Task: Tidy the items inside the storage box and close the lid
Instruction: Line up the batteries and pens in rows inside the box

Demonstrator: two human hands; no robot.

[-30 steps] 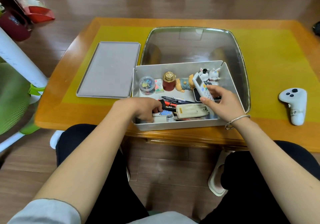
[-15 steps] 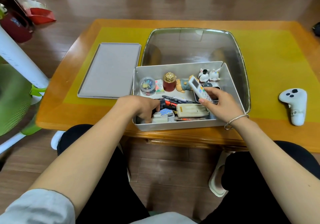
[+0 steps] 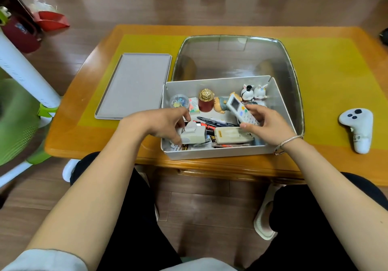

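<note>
On the table [image 3: 84,140], left hand [image 3: 159,123] grips a charger [image 3: 194,136], right hand [image 3: 266,123] a remote [image 3: 241,111].

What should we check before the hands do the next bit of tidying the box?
1. Left hand has a firm hold of the white gadget: ok, fingers curl round it.
2. Right hand holds the remote: ok, pinched between thumb and fingers.
3. Free spot in the box for the remote: not ok, the charger and pens lie right under it.
4. Figurines out of the remote's way: ok, they stand at the back wall.
5. Lid within reach: ok, it lies left of the box.
6. Everything sits low enough for the lid to shut: cannot tell.
</note>
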